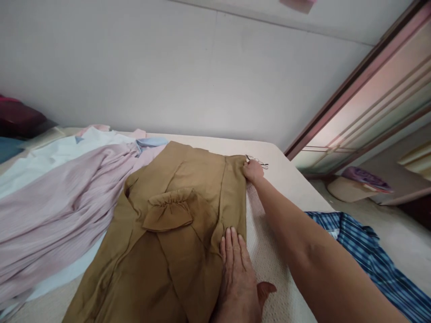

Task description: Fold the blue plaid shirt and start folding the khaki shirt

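Observation:
A mustard-brown garment (195, 175) lies spread on the table, with a sleeve ending in a gathered, ruffled cuff (170, 211) laid across its middle. My left hand (237, 273) rests flat on the garment's right side, fingers stretched forward and thumb out to the right. Farther off, my right hand (253, 171) is closed on the garment's far right corner, its fingers pinching the edge. Just beyond that hand sits a pair of eyeglasses (258, 162). Whether the garment is a dress or a jacket I cannot tell.
Pale pink clothing (77, 197) and white clothing (63, 154) heap up on the left. At the right edge hangs a blue plaid shirt (367, 251). A pale wall (168, 72) borders the table's far side. On the floor stands a bin-like container (346, 188) with purple cloth.

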`<control>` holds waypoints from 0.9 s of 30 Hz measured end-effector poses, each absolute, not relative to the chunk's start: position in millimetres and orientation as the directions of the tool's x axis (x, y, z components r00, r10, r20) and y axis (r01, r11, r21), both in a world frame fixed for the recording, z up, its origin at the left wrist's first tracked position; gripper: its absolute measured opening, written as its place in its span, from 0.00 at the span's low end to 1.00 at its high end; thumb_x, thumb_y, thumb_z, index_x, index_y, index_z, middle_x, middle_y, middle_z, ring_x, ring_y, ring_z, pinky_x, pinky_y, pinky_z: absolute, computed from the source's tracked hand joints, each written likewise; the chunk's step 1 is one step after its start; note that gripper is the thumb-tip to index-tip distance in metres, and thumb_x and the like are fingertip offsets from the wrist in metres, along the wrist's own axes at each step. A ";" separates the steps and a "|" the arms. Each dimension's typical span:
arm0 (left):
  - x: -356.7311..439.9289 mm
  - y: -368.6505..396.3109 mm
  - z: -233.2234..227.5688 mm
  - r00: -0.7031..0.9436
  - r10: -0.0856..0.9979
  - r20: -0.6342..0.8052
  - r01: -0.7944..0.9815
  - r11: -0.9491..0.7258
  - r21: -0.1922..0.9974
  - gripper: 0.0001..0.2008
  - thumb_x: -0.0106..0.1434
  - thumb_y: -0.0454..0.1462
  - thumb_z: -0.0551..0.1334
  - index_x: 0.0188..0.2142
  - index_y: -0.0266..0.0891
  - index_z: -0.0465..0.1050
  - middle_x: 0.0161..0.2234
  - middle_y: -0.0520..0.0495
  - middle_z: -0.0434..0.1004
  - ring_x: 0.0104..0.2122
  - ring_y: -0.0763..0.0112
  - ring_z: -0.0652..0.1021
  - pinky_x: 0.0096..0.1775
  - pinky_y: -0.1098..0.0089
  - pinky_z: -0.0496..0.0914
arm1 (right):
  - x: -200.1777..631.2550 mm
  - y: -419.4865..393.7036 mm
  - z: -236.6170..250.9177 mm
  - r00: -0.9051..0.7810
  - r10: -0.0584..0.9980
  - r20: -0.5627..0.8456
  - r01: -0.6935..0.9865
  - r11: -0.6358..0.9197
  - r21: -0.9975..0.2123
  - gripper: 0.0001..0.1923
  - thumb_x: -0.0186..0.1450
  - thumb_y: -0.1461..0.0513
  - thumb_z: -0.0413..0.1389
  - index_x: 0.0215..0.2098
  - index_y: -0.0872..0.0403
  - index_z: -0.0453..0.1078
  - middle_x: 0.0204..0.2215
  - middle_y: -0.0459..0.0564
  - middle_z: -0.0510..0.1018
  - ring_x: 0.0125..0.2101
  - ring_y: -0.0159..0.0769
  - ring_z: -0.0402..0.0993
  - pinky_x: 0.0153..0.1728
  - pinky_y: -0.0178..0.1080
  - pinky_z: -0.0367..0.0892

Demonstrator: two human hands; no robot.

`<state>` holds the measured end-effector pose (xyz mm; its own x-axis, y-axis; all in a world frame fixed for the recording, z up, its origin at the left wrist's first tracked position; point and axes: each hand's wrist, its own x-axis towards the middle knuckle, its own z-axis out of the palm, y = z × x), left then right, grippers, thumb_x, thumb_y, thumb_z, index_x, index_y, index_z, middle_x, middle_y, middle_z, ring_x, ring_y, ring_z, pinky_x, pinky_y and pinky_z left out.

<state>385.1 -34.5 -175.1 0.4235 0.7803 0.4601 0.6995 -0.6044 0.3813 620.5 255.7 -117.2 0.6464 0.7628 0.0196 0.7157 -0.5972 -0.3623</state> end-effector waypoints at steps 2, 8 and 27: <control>385.0 -35.1 -175.0 0.431 0.778 0.458 0.702 -0.608 0.372 0.51 0.63 0.60 0.61 0.68 0.18 0.53 0.69 0.18 0.49 0.69 0.35 0.56 0.61 0.40 0.66 | 618.5 249.5 -109.3 0.652 0.757 0.045 0.723 -0.602 -0.339 0.18 0.71 0.56 0.50 0.51 0.59 0.73 0.49 0.68 0.77 0.50 0.52 0.75 0.47 0.46 0.69; 389.0 -36.2 -172.3 0.413 0.810 0.416 0.733 -0.567 0.375 0.54 0.57 0.58 0.67 0.67 0.20 0.52 0.68 0.16 0.51 0.67 0.33 0.58 0.59 0.36 0.67 | 573.7 207.7 -111.8 0.404 0.881 0.248 0.915 -0.381 -0.135 0.26 0.75 0.52 0.40 0.59 0.61 0.65 0.58 0.69 0.70 0.61 0.53 0.62 0.58 0.52 0.58; 389.4 -30.9 -175.1 0.531 0.815 0.232 0.693 -0.575 0.435 0.52 0.54 0.61 0.68 0.65 0.22 0.62 0.68 0.15 0.49 0.68 0.28 0.55 0.59 0.32 0.64 | 561.2 205.7 -148.5 0.311 0.950 0.019 0.944 -0.307 -0.119 0.42 0.74 0.41 0.33 0.74 0.60 0.45 0.74 0.62 0.45 0.72 0.47 0.38 0.68 0.58 0.39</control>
<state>389.4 -30.9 -175.1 0.5311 0.8150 0.2317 0.6927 -0.5751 0.4353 561.2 205.7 -148.5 0.3113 0.9501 0.0191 0.9442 -0.3069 -0.1192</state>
